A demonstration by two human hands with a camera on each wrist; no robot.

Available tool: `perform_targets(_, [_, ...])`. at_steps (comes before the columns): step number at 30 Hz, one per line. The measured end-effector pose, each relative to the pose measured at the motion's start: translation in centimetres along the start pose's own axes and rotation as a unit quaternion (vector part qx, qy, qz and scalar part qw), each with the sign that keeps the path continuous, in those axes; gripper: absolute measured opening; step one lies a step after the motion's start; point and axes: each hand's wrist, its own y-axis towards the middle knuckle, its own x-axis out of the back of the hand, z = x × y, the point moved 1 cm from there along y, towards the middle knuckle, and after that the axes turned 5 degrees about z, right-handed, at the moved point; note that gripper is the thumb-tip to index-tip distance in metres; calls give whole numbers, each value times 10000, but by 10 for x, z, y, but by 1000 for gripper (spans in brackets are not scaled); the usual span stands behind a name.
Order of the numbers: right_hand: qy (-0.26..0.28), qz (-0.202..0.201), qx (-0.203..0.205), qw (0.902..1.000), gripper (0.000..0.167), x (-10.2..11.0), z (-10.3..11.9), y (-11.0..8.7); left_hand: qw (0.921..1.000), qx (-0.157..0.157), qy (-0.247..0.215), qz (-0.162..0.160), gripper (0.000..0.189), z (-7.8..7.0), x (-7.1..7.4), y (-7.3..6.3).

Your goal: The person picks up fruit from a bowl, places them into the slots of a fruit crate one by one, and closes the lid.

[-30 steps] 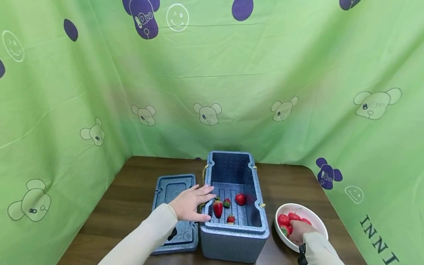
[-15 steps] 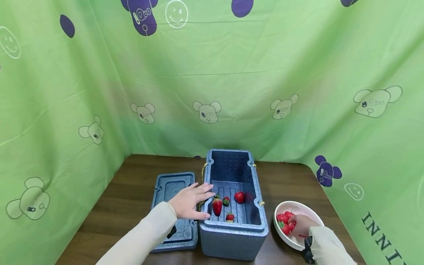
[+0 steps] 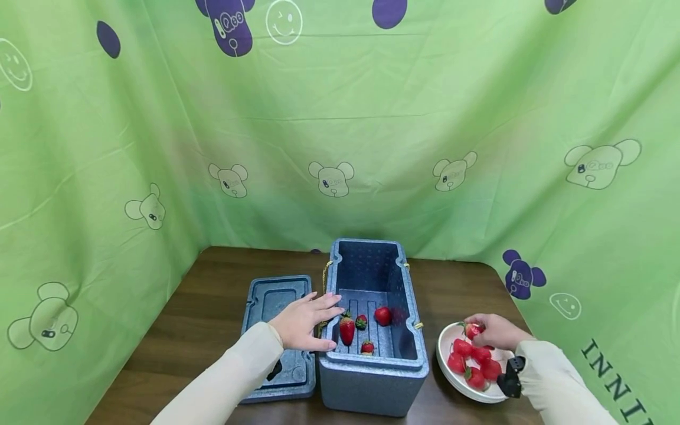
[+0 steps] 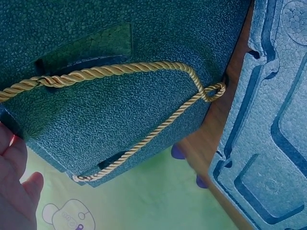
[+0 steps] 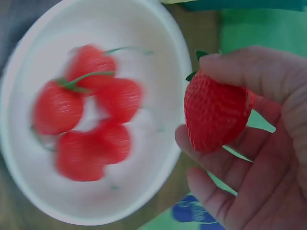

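Note:
My right hand (image 3: 496,332) pinches a strawberry (image 5: 218,112) between thumb and fingers, above the far side of the white bowl (image 3: 446,378). Several red fruits (image 5: 58,108) lie in the bowl, some with green leaves or thin stems. My left hand (image 3: 305,321) rests, fingers spread, on the left rim of the blue foam box (image 3: 372,386). Inside the box, near its front end, lie a large strawberry (image 3: 347,330), two smaller strawberries and a round red fruit (image 3: 382,316). In the left wrist view, only part of the left hand (image 4: 17,177) shows at the edge.
The box's lid (image 3: 281,378) lies flat on the brown table (image 3: 196,330), left of the box and partly under my left forearm. A gold rope (image 4: 120,69) runs along the box's outer side. Green printed cloth (image 3: 372,130) hangs behind and at both sides.
My right hand was down among the fruits in the bowl. It has risen and moved toward the bowl's far side, now with a strawberry in its fingers. The left hand stays on the rim.

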Motion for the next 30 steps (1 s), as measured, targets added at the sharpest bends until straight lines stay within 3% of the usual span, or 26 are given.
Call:
perform_targets(5, [125,4,282,9995,49,24,19,-6,10000,8,42,33,67,0,0,0])
perform_targets(13, [322,-72,200,9993,53,51,44,-16,10000,34,-34,44,67,-1,1,-2])
perform_targets(24, [426,-41,216,9989,55,63,58,-22,10000,44,-33,78,68,-2,1,-1])
perform_targets(30, [164,-94,338,9993,55,66,65,-19,10000,11,-22,23,68,-2,2,0])
